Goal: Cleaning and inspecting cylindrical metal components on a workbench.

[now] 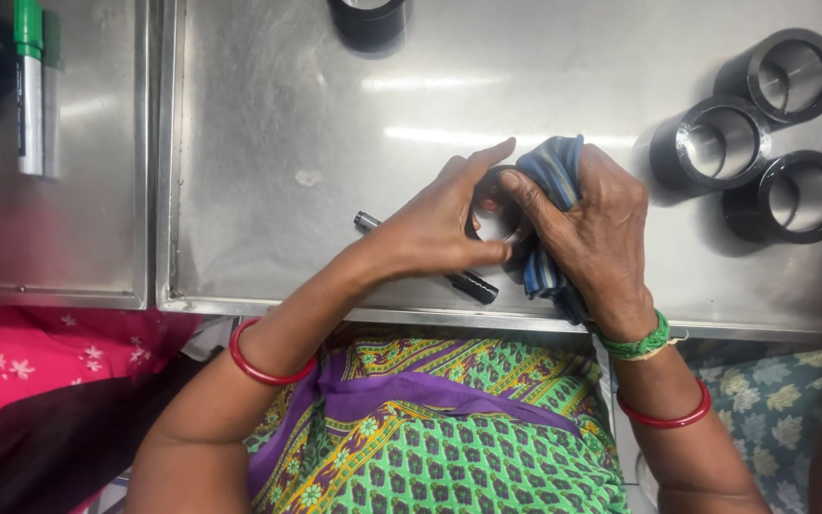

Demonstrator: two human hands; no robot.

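Steel desk (287, 114) at centre frame: a person's left hand (444, 224) curls around a black ring-shaped part (495, 217), thumb and fingers pinching its rim, opening facing up. The right hand (596, 233) presses in from the right, clutching a blue striped cloth (554, 171) against the part. Both wrists angle up from the lower edge. A dark pen (468, 283) lies beneath them; three black cylinders (749, 143) stand upper right.
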